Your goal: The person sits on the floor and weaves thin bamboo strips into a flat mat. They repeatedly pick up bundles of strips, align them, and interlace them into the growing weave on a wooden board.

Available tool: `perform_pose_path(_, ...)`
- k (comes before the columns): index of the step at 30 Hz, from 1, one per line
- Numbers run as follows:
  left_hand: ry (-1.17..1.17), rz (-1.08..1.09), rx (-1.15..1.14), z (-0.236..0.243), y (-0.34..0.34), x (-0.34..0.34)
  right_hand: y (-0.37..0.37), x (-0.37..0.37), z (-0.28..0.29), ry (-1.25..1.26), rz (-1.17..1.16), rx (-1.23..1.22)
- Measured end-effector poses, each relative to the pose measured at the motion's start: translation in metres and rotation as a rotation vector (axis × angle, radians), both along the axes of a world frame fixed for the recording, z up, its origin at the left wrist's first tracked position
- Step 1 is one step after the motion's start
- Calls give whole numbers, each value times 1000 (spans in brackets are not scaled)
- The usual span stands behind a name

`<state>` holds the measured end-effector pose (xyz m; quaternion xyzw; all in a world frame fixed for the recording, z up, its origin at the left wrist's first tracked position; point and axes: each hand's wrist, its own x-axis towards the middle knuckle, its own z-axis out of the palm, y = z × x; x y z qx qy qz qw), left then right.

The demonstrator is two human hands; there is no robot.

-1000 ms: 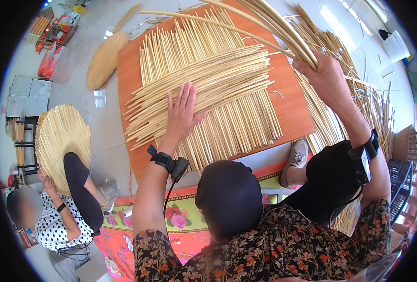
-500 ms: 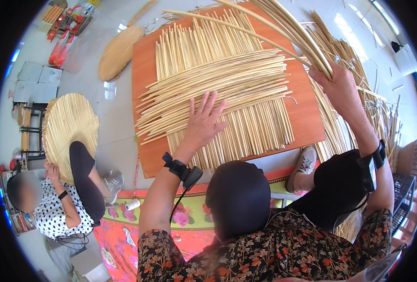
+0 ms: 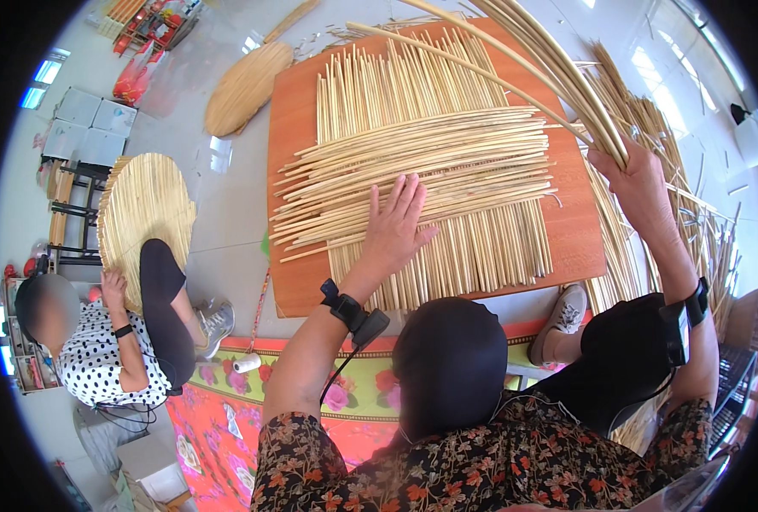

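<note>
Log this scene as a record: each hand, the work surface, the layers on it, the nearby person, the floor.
Left hand: open, over the crosswise stalks; firmness of contact unclear
Right hand: closed around a bundle of long stalks
Work surface: orange-brown board
Layers: crosswise stalks over lengthwise stalks
Nearby person: wears a polka-dot top, one hand at the edge of a rounded pale mat
Floor: loose stalks right of the board; oval tan piece to its upper left

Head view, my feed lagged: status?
Left hand: spread over crosswise yellowish stalks. Right hand: grip closed around long tan stalks. These overhang flat orange-brown board.
</note>
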<state>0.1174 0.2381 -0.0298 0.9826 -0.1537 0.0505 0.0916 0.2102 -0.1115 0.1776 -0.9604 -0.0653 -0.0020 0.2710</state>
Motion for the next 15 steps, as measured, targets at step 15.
perform_pose_path(15,-52,51,-52,3,-3,14,0,-2,4,-31,25,-5)
